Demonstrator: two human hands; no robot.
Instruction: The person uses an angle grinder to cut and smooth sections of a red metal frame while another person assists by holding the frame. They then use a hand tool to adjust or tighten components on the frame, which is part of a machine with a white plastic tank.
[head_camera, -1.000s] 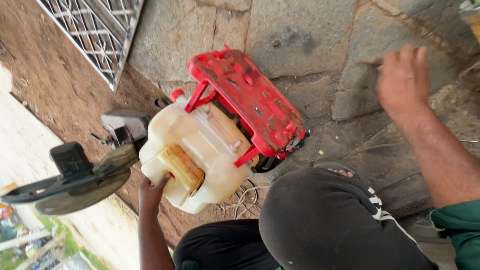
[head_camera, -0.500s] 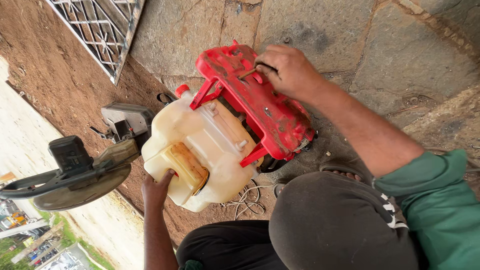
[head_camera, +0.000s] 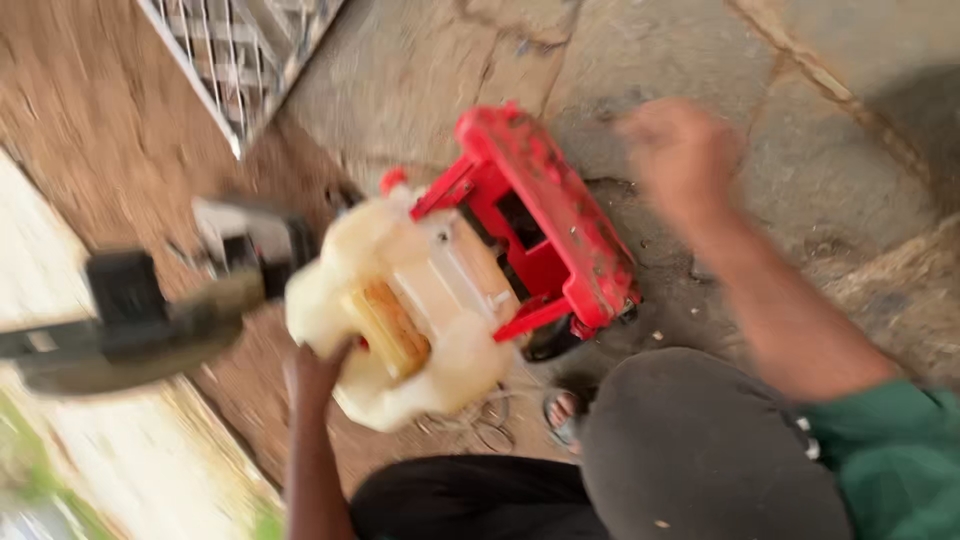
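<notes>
Stone paving and dirt underfoot, one cream tank on one red frame at centre, left hand pressed against tank's lower edge, right hand blurred above frame, touching nothing, finger spread unreadable, one metal grille top-left.

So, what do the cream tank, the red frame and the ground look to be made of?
The cream tank looks like plastic: pale, slightly see-through and smooth, with moulded rounded corners. The red frame seems to be painted metal or hard plastic; its red coat is scuffed and dirty, but blur leaves this open. The ground looks like rough grey stone slabs with cracks and joints.
</notes>
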